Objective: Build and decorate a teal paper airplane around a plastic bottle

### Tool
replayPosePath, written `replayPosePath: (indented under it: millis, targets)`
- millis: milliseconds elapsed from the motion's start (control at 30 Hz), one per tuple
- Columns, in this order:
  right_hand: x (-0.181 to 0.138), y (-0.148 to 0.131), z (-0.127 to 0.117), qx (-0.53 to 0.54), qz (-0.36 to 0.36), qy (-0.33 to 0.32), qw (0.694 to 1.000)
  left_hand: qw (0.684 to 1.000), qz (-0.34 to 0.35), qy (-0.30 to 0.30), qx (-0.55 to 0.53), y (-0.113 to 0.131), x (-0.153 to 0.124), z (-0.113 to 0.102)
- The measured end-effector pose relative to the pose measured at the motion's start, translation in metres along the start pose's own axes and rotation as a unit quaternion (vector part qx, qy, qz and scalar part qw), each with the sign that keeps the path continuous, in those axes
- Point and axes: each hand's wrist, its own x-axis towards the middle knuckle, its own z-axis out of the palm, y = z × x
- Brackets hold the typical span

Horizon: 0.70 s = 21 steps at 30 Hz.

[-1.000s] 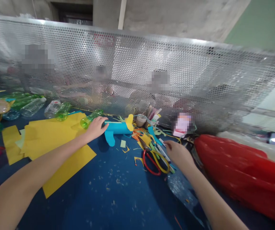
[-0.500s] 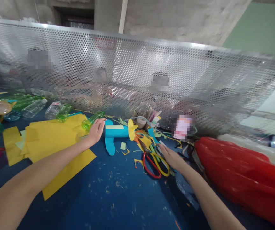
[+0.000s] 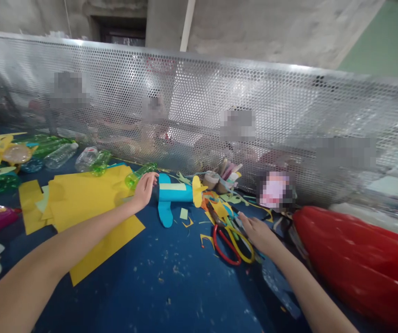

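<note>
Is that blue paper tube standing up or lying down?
Lying down: the blue paper tube runs sideways along the table, beside the left hand.

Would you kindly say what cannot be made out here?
All in the head view:
Left hand: its back hides any contact with the light-blue paper tube.
Right hand: its own fingers hide any grip.
Magenta plastic object: cut off by left edge.
Beyond the silver perforated metal screen: shapes obscured by its mesh.

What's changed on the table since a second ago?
The blue paper tube has rolled toward the person, showing its second wing. The left hand has eased off its end; contact is unclear. The right hand has shifted slightly left, toward the scissors. Scissors and yellow sheets stayed put.
</note>
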Motion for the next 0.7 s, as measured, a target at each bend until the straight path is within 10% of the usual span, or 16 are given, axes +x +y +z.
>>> replayPosePath:
  millis: [700]
  targets:
    - [0.002,0.012,0.005,-0.048,-0.002,0.018,0.999,0.988,-0.131,0.054,-0.065,-0.005,0.001,0.002]
